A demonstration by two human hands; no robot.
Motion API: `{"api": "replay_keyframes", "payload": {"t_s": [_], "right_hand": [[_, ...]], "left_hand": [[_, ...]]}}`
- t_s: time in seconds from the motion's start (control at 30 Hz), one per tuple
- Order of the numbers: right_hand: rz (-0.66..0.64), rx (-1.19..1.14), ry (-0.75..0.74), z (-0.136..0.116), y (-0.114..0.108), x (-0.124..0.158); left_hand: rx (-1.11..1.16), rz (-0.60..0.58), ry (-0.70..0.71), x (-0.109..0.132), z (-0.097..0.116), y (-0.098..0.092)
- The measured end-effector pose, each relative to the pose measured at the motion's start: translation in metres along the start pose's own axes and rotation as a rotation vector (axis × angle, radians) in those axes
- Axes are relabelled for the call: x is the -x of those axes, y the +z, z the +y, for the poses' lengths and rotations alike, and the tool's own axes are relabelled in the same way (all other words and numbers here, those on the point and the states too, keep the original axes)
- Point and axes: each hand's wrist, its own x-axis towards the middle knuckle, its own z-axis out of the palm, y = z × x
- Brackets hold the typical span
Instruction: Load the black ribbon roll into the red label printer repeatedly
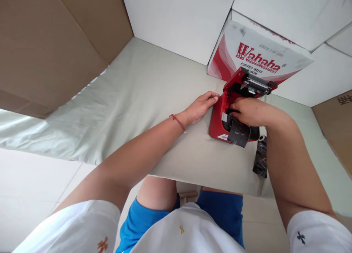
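Observation:
A red portable printer [216, 123] with its lid [254, 80] raised stands on the cloth-covered surface. My left hand [202, 105] lies beside it, fingers stretched out and fingertips touching its left wall. My right hand [249, 110] reaches into the printer's open compartment, its fingers bent inward; whatever they grip is hidden. A strip of black film [239, 133] hangs over the printer's front edge, below my right hand. Near my right forearm lies a black-wrapped bundle [260, 159], partly covered by the arm, with a small white roll end [262, 138] at its top.
A white and red Wahaha water carton [255, 55] stands right behind the printer. White boxes [178, 18] line the back. Large brown cardboard boxes stand at the left [55, 51] and the right [334, 124]. The pale green cloth [123, 88] ends at a front edge above my legs.

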Motion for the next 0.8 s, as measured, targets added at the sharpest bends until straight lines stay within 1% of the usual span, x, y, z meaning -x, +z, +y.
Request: {"api": "replay_keyframes", "payload": {"t_s": [0.07,0.1,0.17,0.2,0.23,0.27,0.3,0.37,0.4,0.43,0.47,0.5,0.6,0.63,0.67,0.73,0.8], "right_hand": [[0.018,-0.019,-0.014,0.002,-0.002,0.006],[0.047,-0.06,-0.032,0.002,-0.003,0.013],[0.158,-0.216,-0.059,0.004,-0.003,0.03],[0.246,-0.327,-0.054,0.005,-0.002,0.04],[0.366,-0.445,-0.03,0.006,0.001,0.049],[0.527,-0.55,0.013,0.009,0.004,0.056],[0.733,-0.639,0.067,0.012,0.009,0.06],[1.18,-0.763,0.155,0.022,0.019,0.059],[1.359,-0.796,0.175,0.029,0.025,0.054],[1.471,-0.825,0.182,0.036,0.03,0.048],[1.515,-0.863,0.179,0.043,0.036,0.04],[1.5,-0.92,0.17,0.048,0.041,0.033],[1.325,-1.155,0.118,0.05,0.056,0.018],[1.288,-1.214,0.093,0.046,0.061,0.017],[1.279,-1.248,0.068,0.041,0.065,0.018],[1.326,-1.25,0.022,0.029,0.074,0.024],[1.374,-1.201,0.004,0.018,0.086,0.034]], "left_hand": [[0.001,0.002,0.006,0.0,0.0,0.0],[0.003,0.0,0.011,0.001,0.0,0.0],[0.012,-0.005,0.018,0.001,0.0,0.001],[0.017,-0.006,0.018,0.001,0.0,0.001],[0.02,-0.006,0.015,0.001,0.0,0.001],[0.021,-0.006,0.011,0.002,0.0,0.0],[0.019,-0.004,0.006,0.002,0.001,0.0],[0.014,-0.003,-0.001,0.002,0.001,0.0],[0.012,-0.004,-0.002,0.002,0.002,0.0],[0.009,-0.006,-0.002,0.003,0.002,0.0],[0.005,-0.006,-0.001,0.003,0.003,0.001],[-0.003,-0.004,0.002,0.004,0.004,0.001],[-0.055,0.023,0.019,0.008,0.007,0.005],[-0.092,0.034,0.034,0.01,0.009,0.007],[-0.143,0.041,0.055,0.012,0.011,0.009],[-0.273,0.044,0.122,0.016,0.015,0.011],[-0.387,0.047,0.215,0.021,0.02,0.014]]}}
